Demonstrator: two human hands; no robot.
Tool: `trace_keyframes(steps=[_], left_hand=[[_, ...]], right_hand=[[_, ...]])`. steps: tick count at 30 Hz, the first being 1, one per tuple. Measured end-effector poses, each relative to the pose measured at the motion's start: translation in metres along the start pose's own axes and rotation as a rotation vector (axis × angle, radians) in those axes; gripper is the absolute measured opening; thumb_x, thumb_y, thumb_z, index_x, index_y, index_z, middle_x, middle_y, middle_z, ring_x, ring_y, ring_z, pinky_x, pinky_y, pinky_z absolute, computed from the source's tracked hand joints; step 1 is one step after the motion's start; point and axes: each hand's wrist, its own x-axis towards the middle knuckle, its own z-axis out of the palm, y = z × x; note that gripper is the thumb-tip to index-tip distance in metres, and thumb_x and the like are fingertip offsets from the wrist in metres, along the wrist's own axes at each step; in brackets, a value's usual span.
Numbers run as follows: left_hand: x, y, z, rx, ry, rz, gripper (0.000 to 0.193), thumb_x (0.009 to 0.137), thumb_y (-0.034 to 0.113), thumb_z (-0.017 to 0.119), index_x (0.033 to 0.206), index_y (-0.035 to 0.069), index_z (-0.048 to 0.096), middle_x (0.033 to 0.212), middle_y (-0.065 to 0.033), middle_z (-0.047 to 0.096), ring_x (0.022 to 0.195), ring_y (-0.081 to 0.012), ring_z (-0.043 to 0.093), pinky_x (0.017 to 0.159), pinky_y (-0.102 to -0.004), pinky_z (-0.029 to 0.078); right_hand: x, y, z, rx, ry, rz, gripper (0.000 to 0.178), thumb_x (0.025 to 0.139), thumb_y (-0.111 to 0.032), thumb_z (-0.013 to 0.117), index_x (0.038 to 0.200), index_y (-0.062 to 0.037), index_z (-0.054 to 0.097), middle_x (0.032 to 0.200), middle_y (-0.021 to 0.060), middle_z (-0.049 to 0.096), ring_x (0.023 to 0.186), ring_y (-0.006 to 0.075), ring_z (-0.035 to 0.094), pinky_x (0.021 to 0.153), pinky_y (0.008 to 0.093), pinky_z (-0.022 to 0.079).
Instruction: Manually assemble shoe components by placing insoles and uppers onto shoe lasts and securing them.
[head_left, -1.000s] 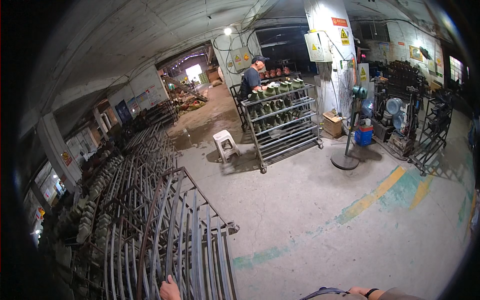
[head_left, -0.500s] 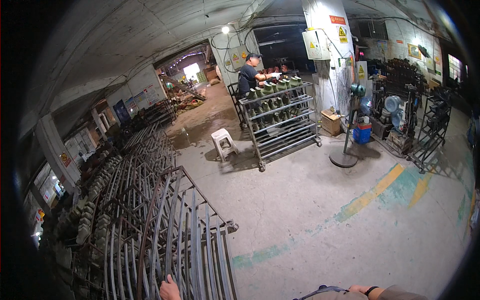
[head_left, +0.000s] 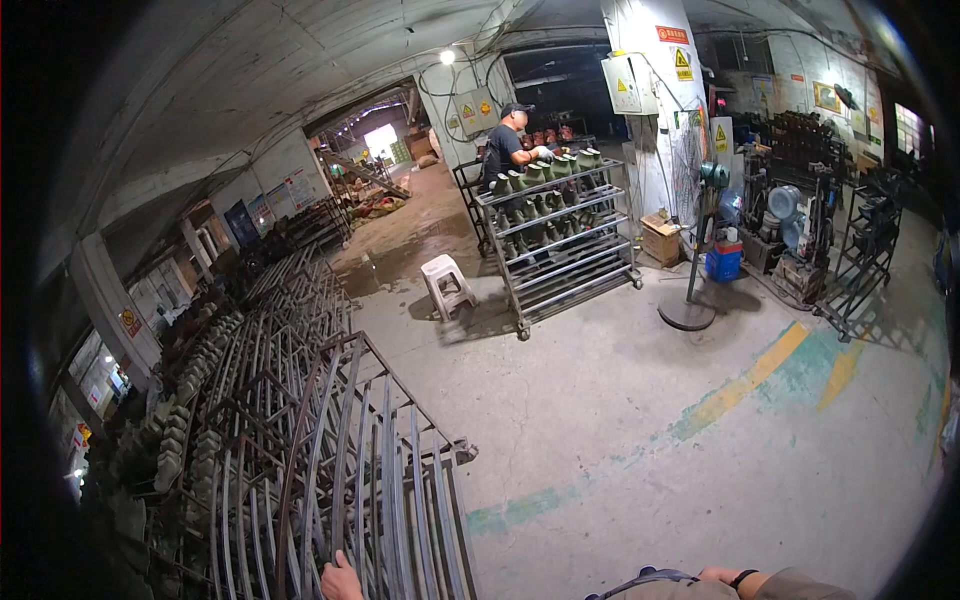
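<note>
While the left hand [head_left: 341, 578] is set on a bar of the near rack [head_left: 388, 480], at the lower edge of the view, the metal seems to be held loosely, though whether the fingers are wrapped right round it cannot be told. The right hand [head_left: 712, 574], with a black band [head_left: 743, 579] worn at its wrist, is partly cut off near the body, well apart from the rack; whether it is clenched or released cannot be told. The rack is placed at the lower left, with other racks [head_left: 285, 300] crowded beyond it and a castor [head_left: 465, 453] shown at its corner. For a sure hold, the bar is best grasped with the fingertips clear of the narrow gaps, where skin could be pinched, and any force is best spread evenly so that the frame is not twisted against its neighbours. Long, slim bars are set side by side in the rack, dull grey and hard-edged, bounded by a rust-brown frame. By contrast, the floor [head_left: 600, 420] is pale, scuffed concrete, marked with worn yellow and green paint. Farther off, rounded, boot-like green pieces [head_left: 534, 175] are carried upright on a cart [head_left: 570, 245], beside which a smooth, pale stool [head_left: 445, 280] is stood.
</note>
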Motion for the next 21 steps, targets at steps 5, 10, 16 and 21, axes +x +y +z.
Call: trace_keyframes(steps=[5,10,16,21], left_hand=[[0.002,-0.001,0.002,0.001,-0.016,0.0,0.066,0.089,0.062,0.032,0.099,0.006,0.066,0.097,-0.0215,0.065,0.092,-0.0412,0.06,0.079,-0.0524,0.046],[0.001,0.002,-0.002,0.005,0.008,-0.003,0.066,0.09,0.061,0.031,0.097,0.005,0.066,0.097,-0.0216,0.065,0.091,-0.0409,0.061,0.078,-0.0521,0.046],[-0.002,0.003,-0.005,0.011,0.016,0.033,0.066,0.09,0.06,0.031,0.098,0.005,0.066,0.098,-0.0218,0.064,0.09,-0.0418,0.061,0.077,-0.0521,0.047],[0.0,0.0,0.0,0.014,0.041,0.053,0.066,0.09,0.061,0.031,0.095,0.005,0.067,0.095,-0.0208,0.065,0.088,-0.0403,0.062,0.075,-0.0514,0.047]], right_hand=[[0.006,0.002,-0.001,-0.033,-0.001,0.001,0.044,0.082,-0.041,0.062,0.107,-0.0059,0.065,0.099,0.008,0.066,0.089,0.019,0.059,0.078,0.0362,0.046],[0.01,-0.001,0.0,-0.067,-0.014,0.004,0.044,0.082,-0.042,0.062,0.107,-0.0056,0.066,0.099,0.0081,0.067,0.089,0.019,0.059,0.078,0.0361,0.046],[0.013,-0.011,0.002,-0.104,-0.018,0.011,0.045,0.082,-0.042,0.062,0.107,-0.0052,0.066,0.099,0.0082,0.067,0.089,0.0189,0.06,0.078,0.036,0.047],[0.007,-0.01,-0.003,-0.132,-0.024,0.02,0.045,0.083,-0.043,0.061,0.107,-0.0048,0.066,0.1,0.0083,0.067,0.089,0.0189,0.06,0.079,0.0359,0.047]])
